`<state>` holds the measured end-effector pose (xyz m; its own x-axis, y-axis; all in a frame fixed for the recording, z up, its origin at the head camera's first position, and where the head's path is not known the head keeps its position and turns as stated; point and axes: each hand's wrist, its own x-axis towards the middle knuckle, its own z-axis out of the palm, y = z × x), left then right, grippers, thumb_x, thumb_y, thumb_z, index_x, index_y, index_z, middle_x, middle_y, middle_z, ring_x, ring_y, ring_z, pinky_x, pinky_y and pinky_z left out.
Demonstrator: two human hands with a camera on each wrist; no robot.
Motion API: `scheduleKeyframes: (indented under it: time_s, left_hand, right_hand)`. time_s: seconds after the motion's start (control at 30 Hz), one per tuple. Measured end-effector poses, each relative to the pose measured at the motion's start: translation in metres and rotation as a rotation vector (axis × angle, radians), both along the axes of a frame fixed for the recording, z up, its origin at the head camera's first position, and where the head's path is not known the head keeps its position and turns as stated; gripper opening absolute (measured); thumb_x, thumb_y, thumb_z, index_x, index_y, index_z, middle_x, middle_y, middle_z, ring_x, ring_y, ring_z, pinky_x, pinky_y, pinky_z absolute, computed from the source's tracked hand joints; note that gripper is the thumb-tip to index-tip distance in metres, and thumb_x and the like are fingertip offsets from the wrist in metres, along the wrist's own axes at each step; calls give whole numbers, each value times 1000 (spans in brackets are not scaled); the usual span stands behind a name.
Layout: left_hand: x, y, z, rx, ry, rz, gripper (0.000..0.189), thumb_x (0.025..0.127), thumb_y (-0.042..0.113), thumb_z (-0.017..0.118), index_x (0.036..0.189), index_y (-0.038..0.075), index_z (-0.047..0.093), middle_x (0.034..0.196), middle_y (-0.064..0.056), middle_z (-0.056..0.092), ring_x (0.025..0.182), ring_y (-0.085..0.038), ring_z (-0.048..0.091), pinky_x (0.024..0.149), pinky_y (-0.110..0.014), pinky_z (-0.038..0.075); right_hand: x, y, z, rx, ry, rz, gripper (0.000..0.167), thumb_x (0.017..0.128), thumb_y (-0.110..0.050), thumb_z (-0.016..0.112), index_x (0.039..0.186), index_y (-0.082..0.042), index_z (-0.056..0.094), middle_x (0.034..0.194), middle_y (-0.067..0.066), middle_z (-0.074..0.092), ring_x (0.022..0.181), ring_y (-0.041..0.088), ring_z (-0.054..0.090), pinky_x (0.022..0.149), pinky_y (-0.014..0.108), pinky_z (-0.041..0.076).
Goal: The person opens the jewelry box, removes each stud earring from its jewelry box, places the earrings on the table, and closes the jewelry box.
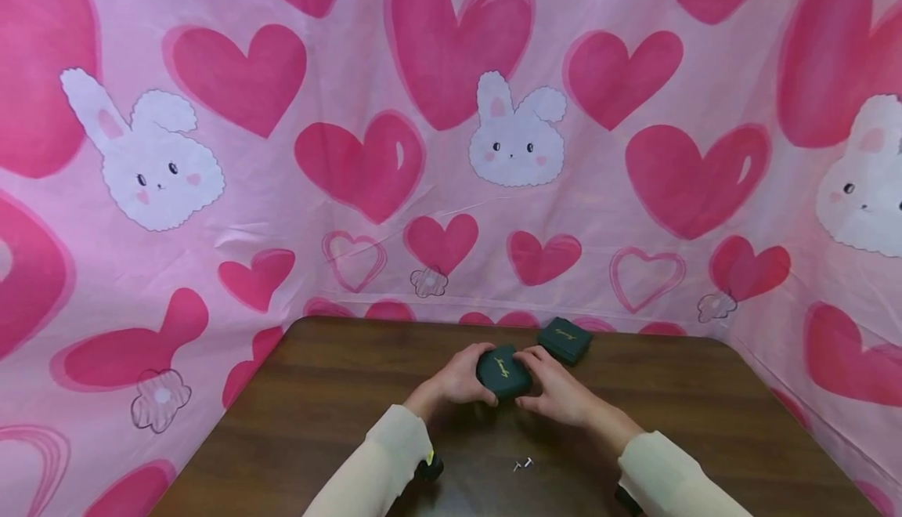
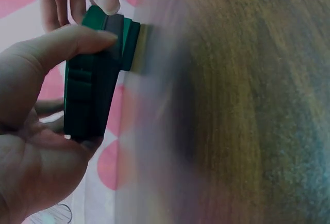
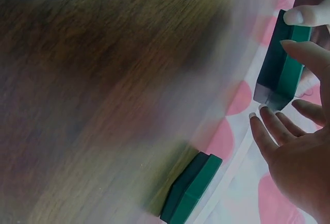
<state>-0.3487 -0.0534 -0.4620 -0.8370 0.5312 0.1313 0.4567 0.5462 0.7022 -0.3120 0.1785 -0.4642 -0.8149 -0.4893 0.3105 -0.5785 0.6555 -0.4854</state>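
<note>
A dark green jewelry box [image 1: 503, 374] with gold lettering on its lid is between the two hands, and its lid looks closed. The left hand [image 1: 463, 377] grips its left side, thumb along the near face and fingers behind. From the right, the right hand [image 1: 557, 392] holds the box with thumb and fingertips; in the right wrist view its fingertips [image 3: 263, 109] are at one end of the box [image 3: 282, 66]. Nearer the person, two small silvery pieces [image 1: 523, 464], perhaps stud earrings, lie on the table.
A second green box [image 1: 565, 341] with gold lettering lies near the back edge of the brown wooden table [image 1: 338, 392], behind the right hand. Pink cloth [image 1: 437, 204] printed with hearts and rabbits hangs behind and at both sides of the table.
</note>
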Motion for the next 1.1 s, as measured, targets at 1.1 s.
scheduleKeyframes:
  time_s: [1.1]
  left_hand:
    - [7,6,-19,-123,-21,-114,82,73,18,93,143,15,51,130,3,56,114,-13,52,105,-37,46]
  right_hand:
    - [-6,4,-9,84,-145,114,79,78,-29,89,142,-1,51,135,11,50,120,30,53,104,56,46]
